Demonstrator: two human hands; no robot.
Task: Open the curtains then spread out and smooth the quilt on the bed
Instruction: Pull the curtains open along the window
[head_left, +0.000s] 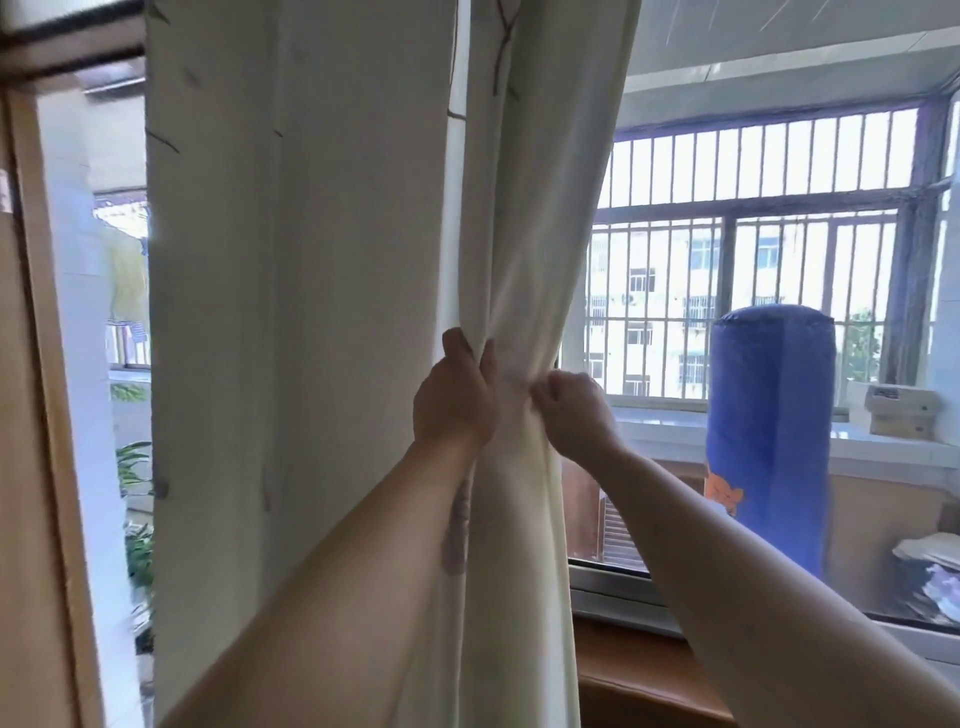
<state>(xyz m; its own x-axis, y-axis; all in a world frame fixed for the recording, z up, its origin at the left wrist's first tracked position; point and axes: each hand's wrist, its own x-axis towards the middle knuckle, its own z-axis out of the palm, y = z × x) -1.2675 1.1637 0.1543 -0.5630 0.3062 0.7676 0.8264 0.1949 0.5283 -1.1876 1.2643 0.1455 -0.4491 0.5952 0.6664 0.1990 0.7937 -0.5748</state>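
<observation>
Gripping curtain (519, 260): left hand (454, 397), right hand (574, 415); box (901, 410) print seems unreadable.

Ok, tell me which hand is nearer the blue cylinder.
Right. The right hand grips the curtain left of the blue cylinder, apart from it. The left hand grips the curtain further left, beyond the right hand.

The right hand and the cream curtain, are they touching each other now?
Touching. The head view shows the right hand pinching the gathered fold of the curtain, its fingers curled into the cloth, with no gap between them.
</observation>
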